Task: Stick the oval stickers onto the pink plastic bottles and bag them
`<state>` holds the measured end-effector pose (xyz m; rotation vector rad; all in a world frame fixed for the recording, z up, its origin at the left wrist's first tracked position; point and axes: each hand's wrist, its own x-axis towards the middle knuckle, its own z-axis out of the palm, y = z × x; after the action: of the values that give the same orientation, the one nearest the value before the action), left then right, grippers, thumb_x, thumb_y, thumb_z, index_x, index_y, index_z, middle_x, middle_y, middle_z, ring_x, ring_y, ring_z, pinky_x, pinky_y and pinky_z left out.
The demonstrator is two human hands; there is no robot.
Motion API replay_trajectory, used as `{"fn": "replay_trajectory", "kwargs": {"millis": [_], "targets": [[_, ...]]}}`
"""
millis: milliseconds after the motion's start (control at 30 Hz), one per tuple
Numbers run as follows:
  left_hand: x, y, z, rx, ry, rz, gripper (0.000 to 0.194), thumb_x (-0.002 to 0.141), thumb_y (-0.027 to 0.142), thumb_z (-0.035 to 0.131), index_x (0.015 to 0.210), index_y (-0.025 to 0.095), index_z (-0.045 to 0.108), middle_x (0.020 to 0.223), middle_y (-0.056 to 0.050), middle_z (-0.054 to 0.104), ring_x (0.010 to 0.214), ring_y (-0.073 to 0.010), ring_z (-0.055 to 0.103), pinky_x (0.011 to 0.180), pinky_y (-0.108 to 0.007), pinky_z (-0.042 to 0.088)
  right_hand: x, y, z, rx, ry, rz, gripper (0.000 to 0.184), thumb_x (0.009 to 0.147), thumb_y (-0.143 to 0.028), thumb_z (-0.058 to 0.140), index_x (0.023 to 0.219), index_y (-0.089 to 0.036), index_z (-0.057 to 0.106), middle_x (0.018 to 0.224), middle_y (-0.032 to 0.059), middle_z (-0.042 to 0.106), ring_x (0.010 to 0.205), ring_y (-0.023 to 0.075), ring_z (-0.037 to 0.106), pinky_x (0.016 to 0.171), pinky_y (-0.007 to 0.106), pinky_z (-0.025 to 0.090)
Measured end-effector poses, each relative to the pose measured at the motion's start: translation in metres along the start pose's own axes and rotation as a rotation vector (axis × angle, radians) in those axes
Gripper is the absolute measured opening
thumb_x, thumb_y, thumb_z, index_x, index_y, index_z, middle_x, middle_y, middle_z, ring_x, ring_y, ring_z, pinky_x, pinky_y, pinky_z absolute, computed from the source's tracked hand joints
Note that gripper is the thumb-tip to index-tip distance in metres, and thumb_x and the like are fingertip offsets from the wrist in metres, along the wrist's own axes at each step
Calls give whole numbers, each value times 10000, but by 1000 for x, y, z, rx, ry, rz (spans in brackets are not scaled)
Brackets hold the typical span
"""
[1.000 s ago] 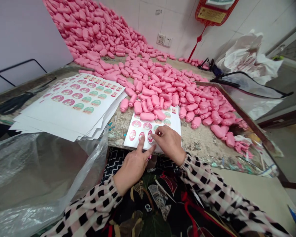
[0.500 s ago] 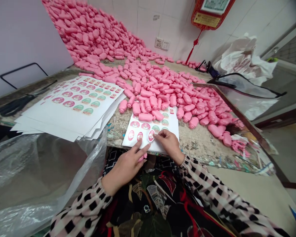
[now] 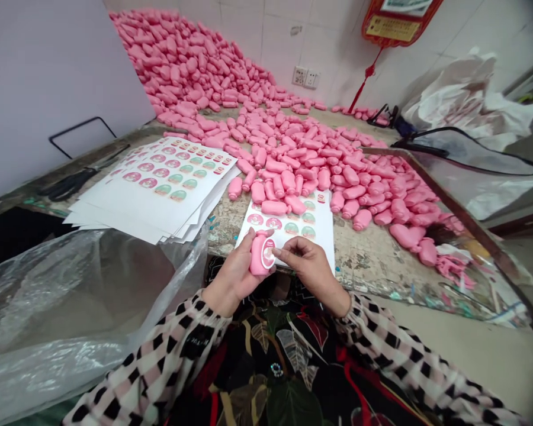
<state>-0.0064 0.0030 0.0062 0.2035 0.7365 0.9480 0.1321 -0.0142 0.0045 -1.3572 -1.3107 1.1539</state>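
My left hand (image 3: 233,273) is closed around a small pink plastic bottle (image 3: 256,261), its neck pointing up and away from me. An oval white-rimmed sticker (image 3: 267,251) lies against the front of the bottle. My right hand (image 3: 313,267) pinches at the right edge of that sticker, thumb and forefinger together. Whether the whole sticker touches the bottle I cannot tell. Beneath and beyond my hands lies a sticker sheet (image 3: 323,228) with pink and green labels, and a few pink bottles rest on its far part.
A big heap of pink bottles (image 3: 213,71) spreads from the back wall across the worktable (image 3: 359,254). More sticker sheets (image 3: 128,207) are stacked on the left, above a clear plastic bag (image 3: 93,290). A wooden edge strip (image 3: 448,207) borders the right side.
My left hand has turned over and raised the bottle, showing its front. My right hand has brought the oval sticker from the sheet onto the bottle. The view has shifted slightly left.
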Motion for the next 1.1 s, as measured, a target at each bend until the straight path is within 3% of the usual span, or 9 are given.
{"fn": "replay_trajectory", "kwargs": {"millis": [400, 600, 733, 867, 967, 1100], "targets": [[4, -9, -1, 79, 16, 63, 455, 835, 509, 462, 1073, 138, 579, 680, -14, 509, 524, -97, 502, 445, -213, 423, -3, 5, 3, 37, -49, 47, 305, 664, -464, 680, 662, -185, 557, 612, -20, 580, 580, 121, 518, 581, 250, 412], [4, -13, 1, 101, 41, 83, 492, 819, 506, 495, 1124, 126, 560, 653, -6, 504, 510, -90, 497, 444, -199, 410, -3, 10, 4, -54, -59, 67, 316, 692, -496, 643, 676, -193, 557, 626, -8, 613, 598, 139, 546, 601, 269, 421], [3, -14, 1, 154, 59, 123, 519, 810, 520, 501, 1133, 118, 558, 643, 1, 499, 504, -83, 487, 445, -191, 404, -8, 4, 0, -330, -48, -23, 311, 746, -517, 581, 708, -208, 585, 686, 4, 625, 638, 148, 548, 615, 269, 390], [2, -15, -1, 181, 31, 157, 543, 793, 539, 512, 1134, 118, 553, 653, 3, 503, 500, -76, 480, 437, -184, 396, -10, -4, -8, -688, 68, -182, 301, 736, -522, 596, 723, -222, 615, 768, 25, 610, 729, 171, 531, 641, 276, 350], [1, -17, -1, 223, 33, 171, 503, 797, 523, 518, 1120, 138, 546, 637, 13, 498, 471, -76, 470, 422, -189, 390, -3, -1, -8, -482, 42, -23, 335, 651, -532, 669, 755, -219, 609, 676, -1, 583, 646, 155, 522, 575, 258, 354], [-2, -22, 2, 331, 15, 213, 517, 787, 576, 487, 1078, 151, 538, 659, 4, 525, 464, -88, 480, 424, -209, 406, 4, 5, 1, 209, -175, 236, 407, 594, -503, 719, 808, -194, 562, 613, -32, 573, 507, 123, 514, 507, 256, 405]]}}
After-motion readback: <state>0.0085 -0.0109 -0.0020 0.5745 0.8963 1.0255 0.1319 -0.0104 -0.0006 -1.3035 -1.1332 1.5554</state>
